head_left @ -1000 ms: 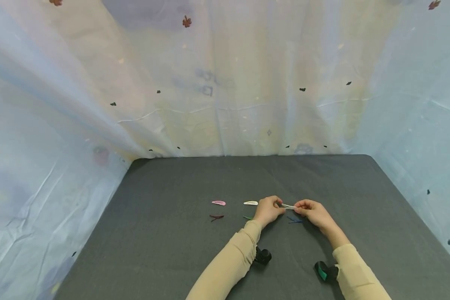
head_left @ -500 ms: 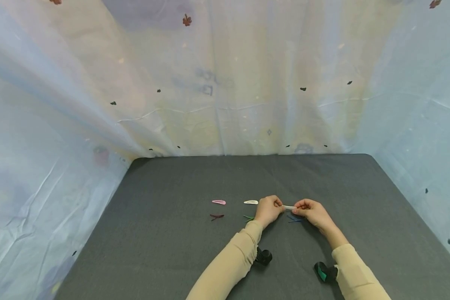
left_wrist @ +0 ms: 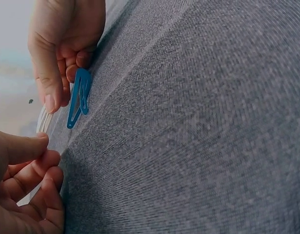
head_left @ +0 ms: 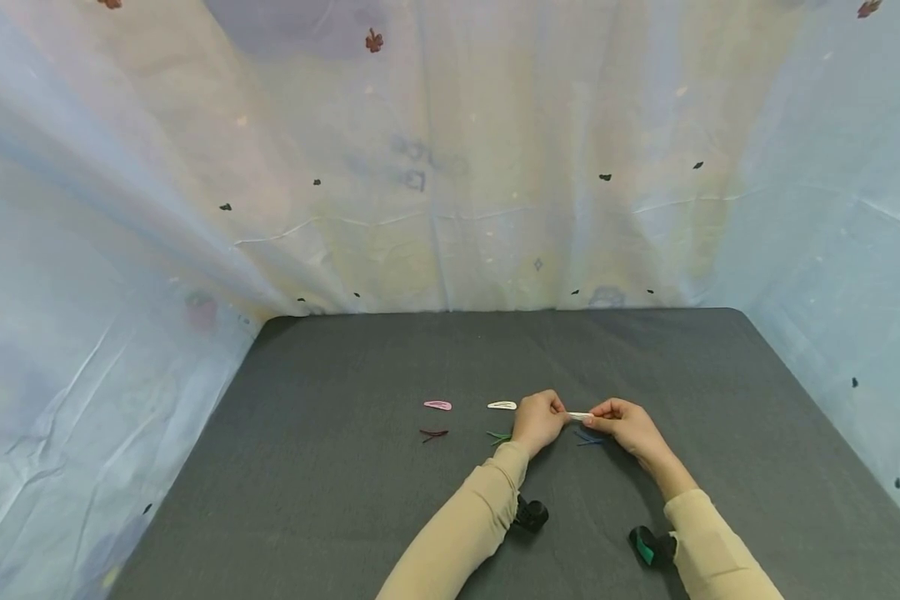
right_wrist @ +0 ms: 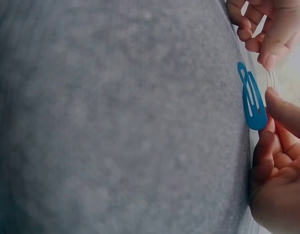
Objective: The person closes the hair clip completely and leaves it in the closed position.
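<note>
Both hands pinch a pale snap hair clip (head_left: 580, 416) between them, just above the table. My left hand (head_left: 538, 419) has its thumb and fingers at the clip's left end. At the other end, my right hand (head_left: 630, 423) pinches with thumb and fingertips. In the left wrist view the clip (left_wrist: 44, 122) shows as a narrow pale strip, its ends covered by fingers. A blue snap clip (right_wrist: 257, 122) with its two parts spread lies close to my right hand. Partly beside my left wrist, a green clip (head_left: 499, 437) lies with its parts spread too.
To the left on the grey cloth-covered table (head_left: 330, 500) lie a pink clip (head_left: 438, 406) and a cream clip (head_left: 502, 406), both flat. A dark red clip (head_left: 433, 434) with spread parts lies below the pink one. A patterned curtain (head_left: 480, 167) hangs behind.
The pale clip's two parts, spread apart one second ago, now lie together as one narrow strip. Both hands have stayed almost in place.
</note>
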A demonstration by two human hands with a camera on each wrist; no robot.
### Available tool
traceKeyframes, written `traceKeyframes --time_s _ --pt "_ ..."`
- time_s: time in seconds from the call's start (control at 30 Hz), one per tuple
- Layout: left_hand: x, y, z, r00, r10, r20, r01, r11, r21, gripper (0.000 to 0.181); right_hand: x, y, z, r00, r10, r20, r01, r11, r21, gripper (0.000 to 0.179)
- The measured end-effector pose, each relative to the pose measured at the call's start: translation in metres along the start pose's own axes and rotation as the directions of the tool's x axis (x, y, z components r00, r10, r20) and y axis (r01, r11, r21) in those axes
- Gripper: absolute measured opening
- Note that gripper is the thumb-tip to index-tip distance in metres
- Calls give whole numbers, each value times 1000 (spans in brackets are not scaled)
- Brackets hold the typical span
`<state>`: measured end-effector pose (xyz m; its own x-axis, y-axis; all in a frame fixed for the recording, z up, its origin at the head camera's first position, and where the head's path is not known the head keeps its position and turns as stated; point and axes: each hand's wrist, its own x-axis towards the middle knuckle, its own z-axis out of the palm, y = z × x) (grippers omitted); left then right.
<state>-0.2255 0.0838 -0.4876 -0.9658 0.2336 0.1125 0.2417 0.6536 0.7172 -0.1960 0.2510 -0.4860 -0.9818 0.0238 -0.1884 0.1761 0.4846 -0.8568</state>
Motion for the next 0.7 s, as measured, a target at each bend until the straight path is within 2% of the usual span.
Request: traceKeyframes --time_s 0.43,0.7 --pt "-1 1 1 999 36 -22 -35 999 33 18 -2 -3 3 999 9 -30 -10 999 -38 30" --pt "0 -1 3 1000 19 -18 -18 1000 9 16 0 -1 4 997 12 -72 -14 999 -34 27"
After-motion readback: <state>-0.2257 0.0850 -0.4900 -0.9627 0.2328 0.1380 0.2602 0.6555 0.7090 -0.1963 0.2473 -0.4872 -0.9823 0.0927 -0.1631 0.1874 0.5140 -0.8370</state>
